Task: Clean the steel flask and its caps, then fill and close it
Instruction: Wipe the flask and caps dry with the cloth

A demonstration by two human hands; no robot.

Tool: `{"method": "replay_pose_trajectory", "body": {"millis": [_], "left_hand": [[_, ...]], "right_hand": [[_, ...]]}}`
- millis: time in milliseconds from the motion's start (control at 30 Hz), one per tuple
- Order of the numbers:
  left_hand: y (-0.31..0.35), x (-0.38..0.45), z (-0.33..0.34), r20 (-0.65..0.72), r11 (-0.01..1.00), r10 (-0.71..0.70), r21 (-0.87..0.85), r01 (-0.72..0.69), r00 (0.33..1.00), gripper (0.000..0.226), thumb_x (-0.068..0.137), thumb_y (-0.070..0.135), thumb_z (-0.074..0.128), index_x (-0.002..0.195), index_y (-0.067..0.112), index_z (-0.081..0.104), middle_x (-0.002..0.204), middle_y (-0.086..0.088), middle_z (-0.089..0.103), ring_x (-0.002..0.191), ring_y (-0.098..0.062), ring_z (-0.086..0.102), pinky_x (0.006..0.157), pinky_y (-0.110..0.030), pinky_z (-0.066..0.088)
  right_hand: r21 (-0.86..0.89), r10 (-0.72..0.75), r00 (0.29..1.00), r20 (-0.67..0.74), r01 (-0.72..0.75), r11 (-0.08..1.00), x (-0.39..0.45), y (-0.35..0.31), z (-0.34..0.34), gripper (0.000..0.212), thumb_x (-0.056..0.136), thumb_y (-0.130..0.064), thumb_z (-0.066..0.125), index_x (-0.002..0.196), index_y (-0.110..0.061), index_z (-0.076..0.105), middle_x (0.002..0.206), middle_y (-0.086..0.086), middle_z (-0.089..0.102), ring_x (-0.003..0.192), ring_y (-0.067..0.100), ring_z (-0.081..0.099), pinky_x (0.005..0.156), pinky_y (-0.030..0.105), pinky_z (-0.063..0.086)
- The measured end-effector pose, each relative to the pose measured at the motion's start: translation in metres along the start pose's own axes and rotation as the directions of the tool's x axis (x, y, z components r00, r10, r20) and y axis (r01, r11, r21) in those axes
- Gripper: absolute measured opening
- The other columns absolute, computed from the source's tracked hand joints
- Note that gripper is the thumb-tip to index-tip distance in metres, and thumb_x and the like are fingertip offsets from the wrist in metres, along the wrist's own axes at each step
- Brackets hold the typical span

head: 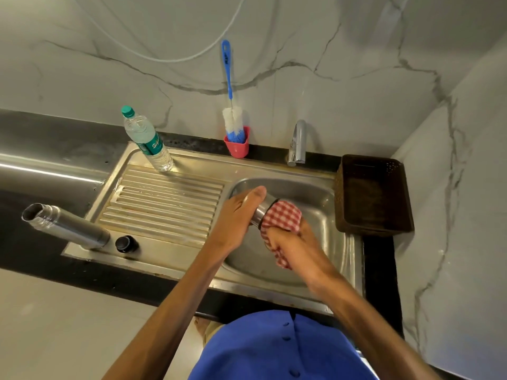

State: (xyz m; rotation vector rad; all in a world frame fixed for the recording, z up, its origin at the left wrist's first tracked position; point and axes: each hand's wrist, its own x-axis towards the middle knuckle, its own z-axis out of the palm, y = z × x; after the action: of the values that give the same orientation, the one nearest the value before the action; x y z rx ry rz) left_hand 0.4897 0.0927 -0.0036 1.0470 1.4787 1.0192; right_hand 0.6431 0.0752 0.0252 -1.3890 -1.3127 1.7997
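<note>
- A steel cap is gripped by the left hand over the sink basin; the fingers are curled round its body, and its open end is turned toward the right hand.
- A red-checked cloth is clutched by the right hand and is pressed over the mouth of the steel cap; a loose end of the cloth is seen hanging below the palm.
- The steel flask is laid on its side at the left edge of the drainboard, uncapped, well apart from both hands; a small black cap is set just beside its base.
- A plastic water bottle is stood at the far corner of the drainboard; a bottle brush is kept upright in a pink holder on the counter, near the tap; a brown basket is placed to the right of the basin.
</note>
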Motion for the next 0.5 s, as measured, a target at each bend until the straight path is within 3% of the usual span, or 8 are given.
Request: {"method": "replay_pose_trajectory", "body": {"millis": [100,167,233,300,367,400,433,500], "left_hand": [[-0.014,-0.001,-0.004,0.102,0.98,0.18,0.07,-0.187,0.978,0.067,0.104,0.059,0.045,0.109,-0.006,0.06,0.089,-0.024,0.067,0.083,-0.036,0.068,0.074,-0.062,0.055],[-0.018,0.001,-0.012,0.242,0.956,0.238,0.112,-0.271,0.941,0.066,0.104,0.066,0.046,0.12,0.004,0.058,0.104,-0.013,0.07,0.095,-0.034,0.071,0.081,-0.059,0.06],[-0.007,0.0,-0.02,0.358,0.949,0.24,0.111,-0.296,0.902,0.06,0.103,0.065,0.049,0.139,0.016,0.052,0.125,0.012,0.065,0.107,-0.019,0.069,0.087,-0.04,0.062],[-0.001,0.001,-0.026,0.426,0.982,0.123,0.078,-0.171,0.897,0.058,0.101,0.053,0.058,0.153,0.032,0.041,0.13,0.026,0.06,0.103,-0.014,0.068,0.082,-0.031,0.06],[0.006,0.003,-0.032,0.416,0.997,-0.053,-0.027,0.071,0.908,0.055,0.092,0.053,0.06,0.143,0.033,0.052,0.113,0.008,0.073,0.081,-0.018,0.07,0.07,-0.036,0.055],[0.011,0.002,-0.034,0.387,0.985,-0.118,-0.073,0.158,0.915,0.059,0.091,0.066,0.052,0.13,0.024,0.063,0.097,-0.002,0.076,0.07,-0.018,0.067,0.065,-0.034,0.051],[0.017,0.001,-0.034,0.351,0.981,-0.156,-0.052,0.185,0.923,0.078,0.09,0.081,0.037,0.117,0.016,0.07,0.085,-0.007,0.074,0.062,-0.016,0.062,0.062,-0.03,0.047],[0.026,-0.003,-0.026,0.33,0.981,-0.186,0.111,0.158,0.925,0.108,0.083,0.099,0.017,0.118,0.013,0.073,0.091,-0.007,0.076,0.071,-0.013,0.067,0.069,-0.027,0.051]], "right_hand": [[0.275,0.141,0.979,0.146,-0.177,0.945,0.002,-0.008,-0.015,0.017,0.07,-0.008,0.057,0.071,-0.016,0.071,0.078,0.01,0.063,0.065,0.017,0.056,0.052,0.03,0.046],[0.48,0.159,0.947,0.28,-0.281,0.831,0.002,-0.004,-0.023,0.017,0.07,-0.006,0.056,0.08,-0.007,0.069,0.082,0.013,0.061,0.06,0.016,0.055,0.045,0.028,0.043],[0.542,0.136,0.928,0.348,-0.318,0.778,-0.002,-0.002,-0.03,0.023,0.07,-0.008,0.059,0.092,-0.003,0.068,0.089,0.016,0.061,0.064,0.018,0.057,0.047,0.029,0.047],[0.347,0.143,0.948,0.284,-0.241,0.907,-0.005,0.002,-0.037,0.029,0.075,-0.012,0.063,0.103,-0.006,0.067,0.092,0.013,0.068,0.076,0.018,0.064,0.058,0.033,0.055],[-0.069,0.003,0.991,0.135,0.007,0.998,-0.007,0.005,-0.043,0.018,0.09,-0.013,0.063,0.108,-0.014,0.065,0.086,0.007,0.067,0.077,0.015,0.064,0.066,0.036,0.056],[-0.34,-0.205,0.973,0.102,0.228,0.912,-0.006,0.011,-0.048,0.015,0.095,-0.015,0.063,0.11,-0.016,0.063,0.087,0.001,0.064,0.076,0.013,0.063,0.064,0.032,0.053],[-0.615,-0.423,0.893,0.153,0.421,0.667,-0.004,0.016,-0.053,0.017,0.096,-0.019,0.063,0.113,-0.02,0.061,0.095,-0.003,0.063,0.078,0.013,0.063,0.064,0.027,0.052],[-0.879,-0.53,0.768,0.359,0.469,0.086,0.0,0.023,-0.057,0.037,0.089,-0.028,0.067,0.124,-0.024,0.055,0.116,-0.001,0.06,0.091,0.016,0.063,0.072,0.025,0.052]]}}
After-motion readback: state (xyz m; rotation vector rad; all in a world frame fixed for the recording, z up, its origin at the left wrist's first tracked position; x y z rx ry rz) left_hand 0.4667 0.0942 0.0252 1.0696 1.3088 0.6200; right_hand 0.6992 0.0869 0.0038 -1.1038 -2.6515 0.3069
